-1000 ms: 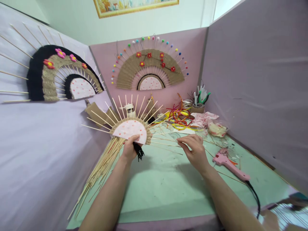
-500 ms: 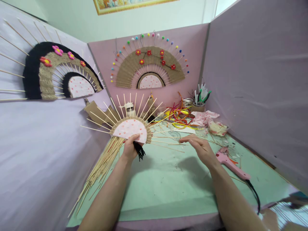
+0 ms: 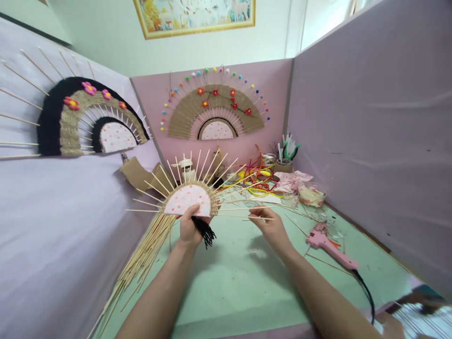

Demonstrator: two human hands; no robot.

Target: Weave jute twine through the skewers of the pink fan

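Observation:
My left hand point(image 3: 190, 228) grips the flat lower edge of a half-round fan point(image 3: 187, 200), thumb in front and fingers mostly hidden behind. Pink dotted cloth covers its face, a woven straw band rims the curve, and thin wooden sticks radiate outward. A bundle of black yarn point(image 3: 205, 231) hangs below the fan beside this hand. To the right, my right hand point(image 3: 271, 230) has thumb and fingertips closed around the outer part of a low wooden stick point(image 3: 229, 216).
Many loose sticks point(image 3: 141, 259) lie at the left. A pink glue gun point(image 3: 332, 247) with a black cord rests at the right. Coloured pipe cleaners point(image 3: 261, 181), a white bottle point(image 3: 188, 170) and dotted cloth point(image 3: 293, 181) stand or lie behind. Two larger fans hang on the panels.
My right hand has moved left and its fingers have closed on a stick of the fan. My left hand still holds the fan. The camera view has tilted up slightly.

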